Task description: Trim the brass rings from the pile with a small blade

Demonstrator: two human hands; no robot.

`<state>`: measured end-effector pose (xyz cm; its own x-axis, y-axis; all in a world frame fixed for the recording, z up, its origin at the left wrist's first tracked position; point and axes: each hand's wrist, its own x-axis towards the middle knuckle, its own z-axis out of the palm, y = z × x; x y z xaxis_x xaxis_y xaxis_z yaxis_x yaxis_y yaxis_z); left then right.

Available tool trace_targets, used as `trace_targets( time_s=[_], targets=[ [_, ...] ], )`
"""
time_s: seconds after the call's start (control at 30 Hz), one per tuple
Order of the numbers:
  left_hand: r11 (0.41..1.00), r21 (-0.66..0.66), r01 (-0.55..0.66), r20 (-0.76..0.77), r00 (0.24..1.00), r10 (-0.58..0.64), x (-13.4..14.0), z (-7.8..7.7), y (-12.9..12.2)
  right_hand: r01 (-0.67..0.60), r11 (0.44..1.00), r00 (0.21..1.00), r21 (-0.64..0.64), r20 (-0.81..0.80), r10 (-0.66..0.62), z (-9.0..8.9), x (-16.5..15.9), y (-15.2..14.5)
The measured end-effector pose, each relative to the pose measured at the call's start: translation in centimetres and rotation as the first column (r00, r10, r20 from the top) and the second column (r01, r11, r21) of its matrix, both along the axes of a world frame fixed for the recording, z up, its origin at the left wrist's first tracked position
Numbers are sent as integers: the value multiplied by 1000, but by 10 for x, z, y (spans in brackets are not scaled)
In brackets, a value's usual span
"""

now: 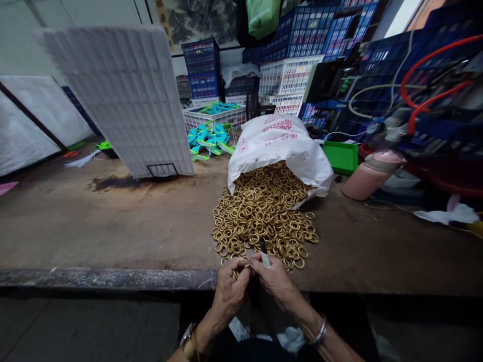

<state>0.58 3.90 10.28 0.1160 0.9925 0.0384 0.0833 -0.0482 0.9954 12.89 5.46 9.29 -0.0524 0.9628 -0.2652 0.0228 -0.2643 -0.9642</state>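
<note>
My left hand (pixel 230 286) curls round a few rings (pixel 236 275), bottom centre; my right hand (pixel 277 282) grips a small tool (pixel 265 258), tip away from me, probably keeping fingertips usable. Ring pile (pixel 264 216) centre frame, sack (pixel 277 143) mouth facing me, presumably for reach.

On my feed I read nothing clearly: red print (pixel 284 125) on the white sack (pixel 264 147), right of centre, and a label (pixel 313 23) on a blue crate (pixel 298 39), upper right, blur.

We have gold-coloured rings (pixel 260 221) heaped loosely on the bench (pixel 113 221), a few held at its near edge; our slim black-and-pale tool (pixel 264 255) tilts beside them.
</note>
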Motion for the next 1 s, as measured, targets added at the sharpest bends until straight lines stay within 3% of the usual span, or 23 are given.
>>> trace_targets(
  time_s=[0.17,0.37,0.5,0.63,0.77,1.0],
  targets=[
    [958,-288,13,137,990,27,0,4,-4,-5,996,993,91,122,-7,0,1,4],
    [903,-420,91,320,946,54,-3,-4,-8,-13,990,974,138,227,-19,1,-1,4],
    [873,-458,166,456,887,70,-6,-4,-9,-36,991,970,129,241,4,3,-1,4],
    [871,-464,165,526,842,121,-5,-2,-10,-115,975,950,190,308,52,12,-1,-2],
    [889,-429,161,514,853,94,-5,1,-10,-185,956,918,227,388,86,13,-2,-6],
    [889,-442,119,473,873,119,-4,4,-13,-121,970,944,211,326,47,10,-3,-2]
  ],
)
